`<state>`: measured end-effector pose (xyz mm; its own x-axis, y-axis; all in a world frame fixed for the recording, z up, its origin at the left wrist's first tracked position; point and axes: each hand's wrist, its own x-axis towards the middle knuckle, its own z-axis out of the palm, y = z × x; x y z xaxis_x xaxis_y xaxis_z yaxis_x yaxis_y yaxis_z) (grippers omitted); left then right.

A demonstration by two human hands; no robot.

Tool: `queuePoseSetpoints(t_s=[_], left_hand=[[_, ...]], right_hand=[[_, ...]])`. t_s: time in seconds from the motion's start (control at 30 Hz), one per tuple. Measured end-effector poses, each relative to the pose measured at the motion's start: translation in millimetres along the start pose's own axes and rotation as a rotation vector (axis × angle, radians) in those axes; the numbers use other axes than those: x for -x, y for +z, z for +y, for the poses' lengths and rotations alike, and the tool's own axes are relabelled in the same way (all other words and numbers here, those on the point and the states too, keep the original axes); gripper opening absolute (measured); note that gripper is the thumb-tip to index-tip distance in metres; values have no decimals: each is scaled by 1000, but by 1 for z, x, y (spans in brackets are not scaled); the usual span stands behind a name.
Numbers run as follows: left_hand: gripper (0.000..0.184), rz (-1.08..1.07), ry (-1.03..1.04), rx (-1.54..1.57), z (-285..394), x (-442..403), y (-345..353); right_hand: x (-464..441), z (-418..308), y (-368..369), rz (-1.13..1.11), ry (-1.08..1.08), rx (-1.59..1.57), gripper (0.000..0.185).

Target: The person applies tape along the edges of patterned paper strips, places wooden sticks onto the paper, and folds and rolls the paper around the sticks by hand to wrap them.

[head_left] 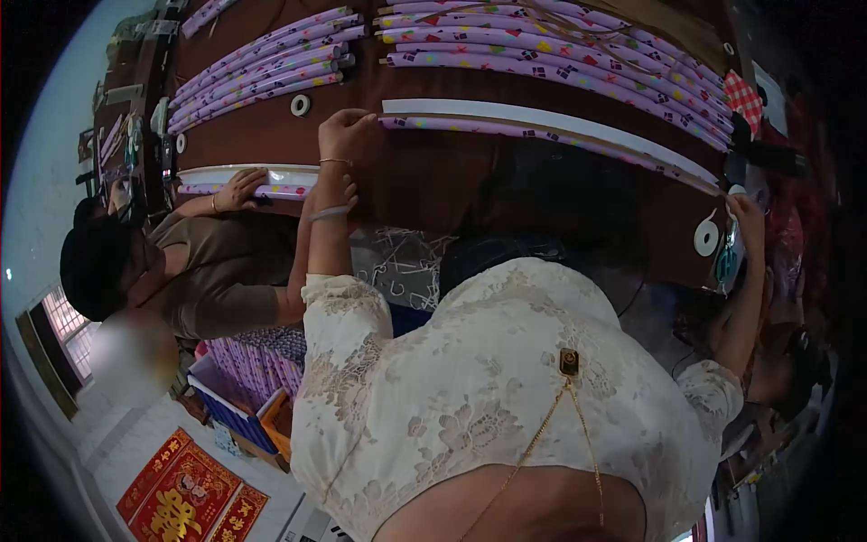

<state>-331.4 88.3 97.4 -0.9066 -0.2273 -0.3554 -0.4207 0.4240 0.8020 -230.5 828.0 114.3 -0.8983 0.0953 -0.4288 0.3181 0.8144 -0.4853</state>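
Observation:
A long purple patterned paper roll [542, 135] with a white strip along its far side lies across the brown table in front of me. My left hand [346, 135] pinches its left end, fingers closed. At the far right end, my right hand [748, 221] has its fingers closed around the roll's other tip. Just below that hand are a white tape roll [706, 237] and teal-handled scissors [725, 264]. Behind the roll, several finished-looking purple patterned rolls [560, 63] lie side by side.
At my left, a co-worker's hand [239, 190] rests on another purple roll [287, 192]. More rolls [262, 77] and a tape roll [301, 106] lie at the back left. A blue crate [230, 411] of purple rolls stands on the floor. A red checked cloth [742, 101] is at right.

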Motion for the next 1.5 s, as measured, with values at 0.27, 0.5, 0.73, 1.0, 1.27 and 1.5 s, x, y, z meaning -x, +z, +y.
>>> queuePoseSetpoints(t_s=[0.27, 0.5, 0.73, 1.0, 1.27, 1.5], left_hand=[[28, -94, -54, 305, -16, -22, -2], [28, -17, -8, -4, -4, -18, -5], [20, 18, 69, -60, -6, -12, 12], [19, 15, 69, -65, 6, -11, 13], [18, -26, 82, -2, -18, -41, 14], [18, -30, 118, -42, -13, -38, 14]], right_hand=[[-27, 41, 15, 49, -77, -191, 30], [-28, 43, 0, 29, 284, -292, 38], [-23, 32, 23, 105, 46, -192, 33], [-13, 19, 35, 305, 51, -198, 29], [-31, 40, 51, 286, 19, -273, 28], [-31, 34, 55, 242, 129, -143, 26]])
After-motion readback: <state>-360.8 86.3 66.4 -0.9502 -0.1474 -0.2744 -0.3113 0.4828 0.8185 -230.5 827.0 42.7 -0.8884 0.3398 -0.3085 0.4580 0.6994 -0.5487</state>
